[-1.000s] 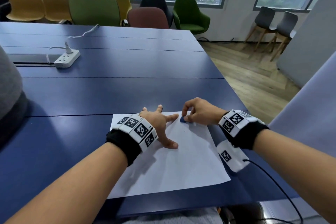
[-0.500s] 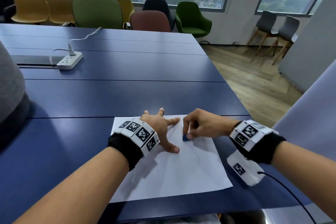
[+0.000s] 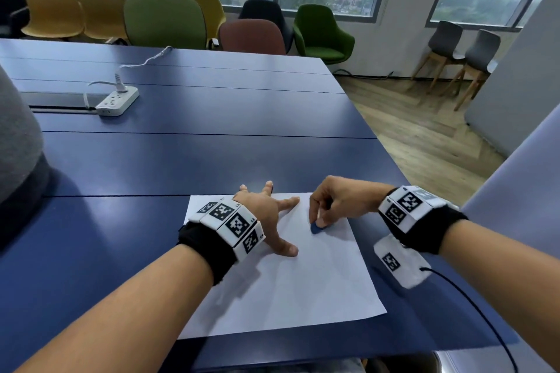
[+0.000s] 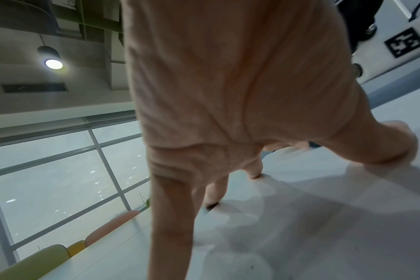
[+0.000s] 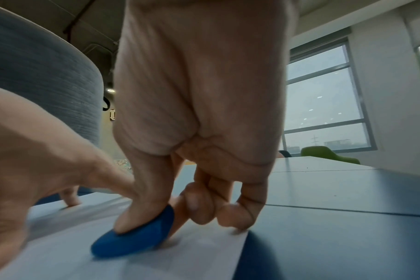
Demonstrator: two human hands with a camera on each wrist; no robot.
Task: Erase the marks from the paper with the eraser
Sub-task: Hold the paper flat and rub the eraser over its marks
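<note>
- In the lower middle of the head view, a white paper (image 3: 291,275) lies flat on the blue desk (image 3: 188,160); the left hand (image 3: 266,212) rests on its upper left part with fingers spread wide and straight, thumb tip pressed to the sheet
- Right of it, the right hand (image 3: 339,203) has its fingers curled down and pinches a blue eraser (image 3: 318,228), whose lower edge touches the paper near the upper right part of the sheet
- At upper left of that frame a white power strip (image 3: 117,101) sits on the desk, well apart from the paper, with coloured chairs (image 3: 165,21) along the window
- In the left wrist view the left hand (image 4: 228,98) fills the centre, fingertips (image 4: 213,200) down on the pale surface, holding nothing
- In the right wrist view the eraser (image 5: 134,236) sits low and left of centre, tilted, with the thumb on top and a finger behind it, its lower end on the paper (image 5: 156,265); the right hand (image 5: 199,106) has its other fingers tucked under; no marks can be made out on the sheet
</note>
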